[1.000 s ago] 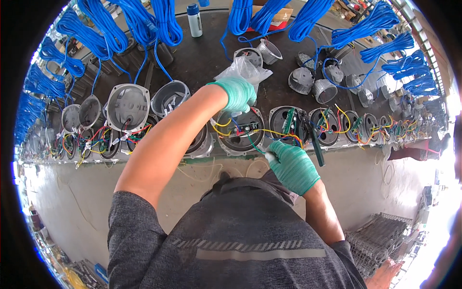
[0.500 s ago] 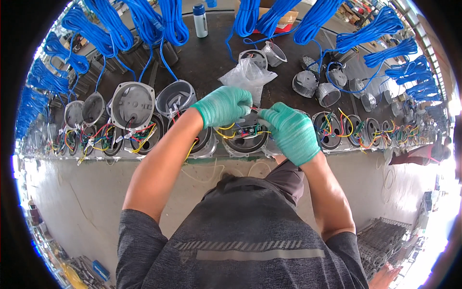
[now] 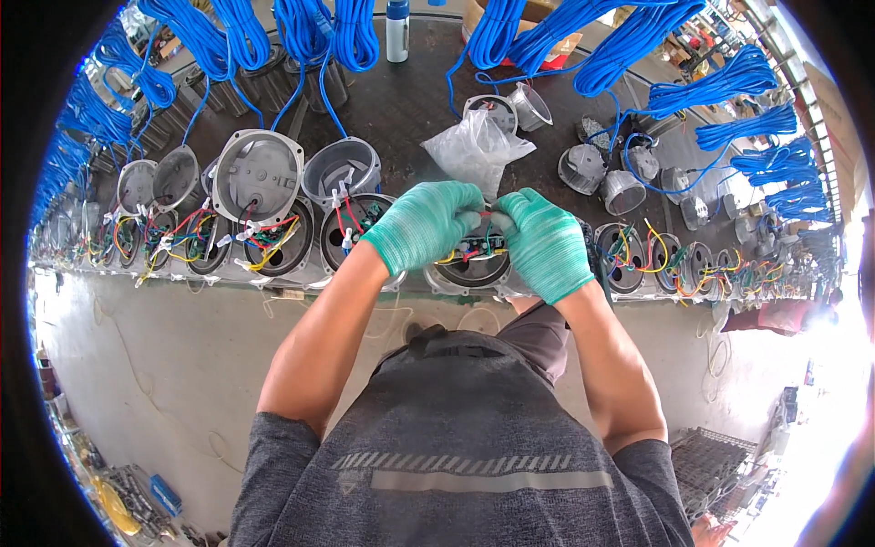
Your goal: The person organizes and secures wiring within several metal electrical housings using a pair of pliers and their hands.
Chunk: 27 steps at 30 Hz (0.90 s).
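Both my hands wear green knit gloves and meet fingertip to fingertip above an open round metal motor housing (image 3: 469, 273) at the bench's near edge. My left hand (image 3: 428, 223) pinches a thin reddish wire (image 3: 485, 216), seen only as a short bit between the fingers. My right hand (image 3: 547, 244) is closed at the same spot, its fingertips against the wire's end; a small piece there is mostly hidden. Below the fingers a circuit board (image 3: 483, 244) with red and yellow wires shows inside the housing. Just beyond lies a clear plastic bag (image 3: 478, 150).
More housings with loose coloured wires, such as one (image 3: 629, 255) on the right, line the bench edge. Grey metal covers (image 3: 258, 178) stand behind them on the left. Coiled blue cables (image 3: 355, 36) hang along the far side, near a bottle (image 3: 397, 32). Metal cups (image 3: 624, 187) sit back right.
My hands have drawn closer together, fingertips now meeting, with the right hand tilted more upright. The view has shifted slightly, so the bench items appear displaced.
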### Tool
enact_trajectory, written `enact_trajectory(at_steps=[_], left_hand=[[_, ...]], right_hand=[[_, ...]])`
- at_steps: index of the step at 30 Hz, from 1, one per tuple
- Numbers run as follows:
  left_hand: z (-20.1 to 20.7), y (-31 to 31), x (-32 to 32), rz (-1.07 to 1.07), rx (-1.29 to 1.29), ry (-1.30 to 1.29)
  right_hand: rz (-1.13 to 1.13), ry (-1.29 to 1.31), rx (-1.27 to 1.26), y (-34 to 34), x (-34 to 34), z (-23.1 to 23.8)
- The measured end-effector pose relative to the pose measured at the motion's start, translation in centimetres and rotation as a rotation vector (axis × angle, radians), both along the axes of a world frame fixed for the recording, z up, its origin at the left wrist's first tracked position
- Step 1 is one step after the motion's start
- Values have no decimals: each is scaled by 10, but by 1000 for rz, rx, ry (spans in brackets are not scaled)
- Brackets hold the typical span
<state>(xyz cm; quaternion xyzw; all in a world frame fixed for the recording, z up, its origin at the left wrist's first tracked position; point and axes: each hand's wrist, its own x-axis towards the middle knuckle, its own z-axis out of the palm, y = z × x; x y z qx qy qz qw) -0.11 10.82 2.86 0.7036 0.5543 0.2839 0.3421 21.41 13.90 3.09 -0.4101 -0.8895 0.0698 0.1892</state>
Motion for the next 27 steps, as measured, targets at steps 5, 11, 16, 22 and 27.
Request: enact_trajectory(at_steps=[5,11,16,22,27], left_hand=[[-1,-10,10,34,64,25],[-27,-19,20,211,271,-48],[-30,-23,25,234,374,20],[-39,-25,21,206,470,8],[-42,-28,18,207,481,-6]], right_hand=[[14,72,-67,-1,-1,2],[27,93,-118,0,-7,7],[-94,106,-465,2,-7,15],[-293,604,-1427,16,0,21],[111,80,-292,25,20,18]])
